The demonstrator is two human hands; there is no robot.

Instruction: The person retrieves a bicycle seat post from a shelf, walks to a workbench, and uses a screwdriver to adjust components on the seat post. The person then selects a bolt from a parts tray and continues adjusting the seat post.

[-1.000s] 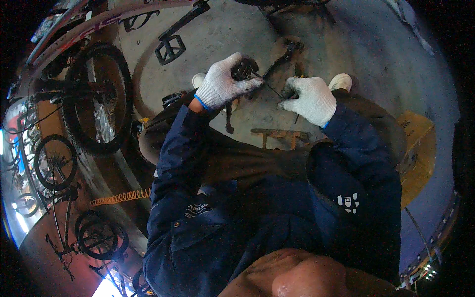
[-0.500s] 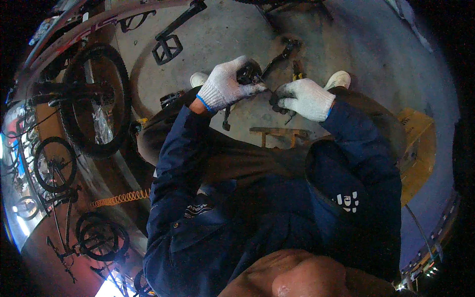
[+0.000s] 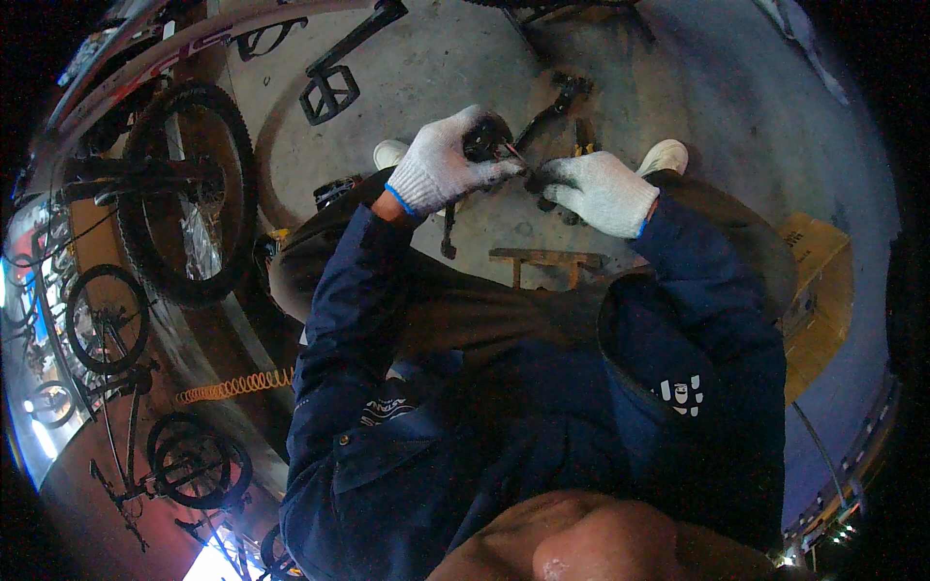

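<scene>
In a white knit glove with a blue cuff edge, my left hand (image 3: 446,167) grips a black mechanical part with a rounded body (image 3: 481,141). A thin reddish piece (image 3: 514,151) sticks out from it beyond my thumb. Below the left wrist, a dark narrow arm (image 3: 448,234) hangs or lies; whether it joins the held part I cannot tell. My right hand (image 3: 593,194), gloved alike with dark-stained fingertips, is closed close to the left fingertips. Something small and dark is at its fingers, too unclear to name. Both hands are held between my knees, above the floor.
A black crank-like part (image 3: 560,105) and a yellow-and-black-handled tool (image 3: 583,142) lie beyond my hands. A low wooden piece (image 3: 548,258) is nearer. Bicycle wheels (image 3: 237,194) and a pedal (image 3: 329,95) stand left; a cardboard box (image 3: 819,281) sits right.
My right hand has shifted slightly, its fingers now more straightened toward the left fingertips. The thin piece beside the black part shows more plainly. My left hand has stayed nearly still.
</scene>
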